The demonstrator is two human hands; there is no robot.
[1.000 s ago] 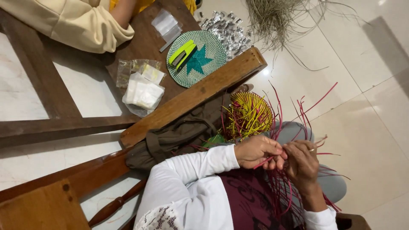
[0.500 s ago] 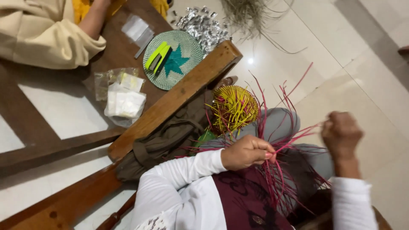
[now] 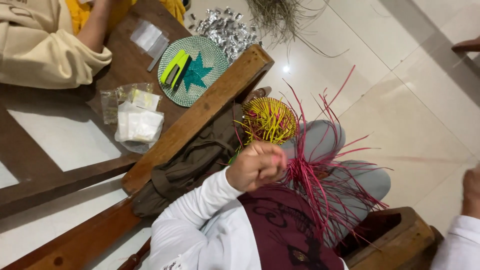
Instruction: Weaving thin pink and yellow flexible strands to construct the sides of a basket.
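Two hands mid-weave: left hand [image 3: 256,166] fingers clamped on pink strands [image 3: 320,175]; right hand [image 3: 471,192] far right, fingers' state unclear, should regrip.

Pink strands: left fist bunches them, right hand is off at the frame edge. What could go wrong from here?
1. The left hand alone grips the pink strands; their loose ends splay widely, so some may slip out or tangle.
2. The yellow woven piece lies unheld on the lap, touching those strands; a tug might drag it off.
3. The right hand is far from the bundle.
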